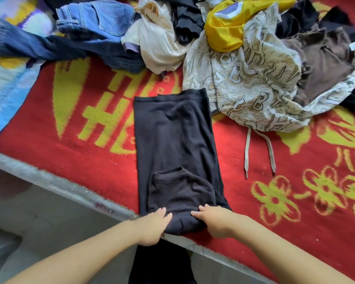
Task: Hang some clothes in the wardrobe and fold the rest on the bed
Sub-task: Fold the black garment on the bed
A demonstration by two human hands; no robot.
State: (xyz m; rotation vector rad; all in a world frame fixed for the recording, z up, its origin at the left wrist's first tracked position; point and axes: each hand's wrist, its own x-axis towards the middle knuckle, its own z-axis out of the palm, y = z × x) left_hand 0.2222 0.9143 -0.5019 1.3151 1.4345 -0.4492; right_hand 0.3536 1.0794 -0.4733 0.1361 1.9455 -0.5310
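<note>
Black and folded long, the garment lies on the red blanket at the bed's near edge, where we see the left hand and right hand gripping its rolled near end, fingers curled into the cloth. Beyond the garment sit jeans, a cream top and a printed hoodie, its drawstrings trailing beside the garment. Its lowest part hangs off the bed, cut off from view.
</note>
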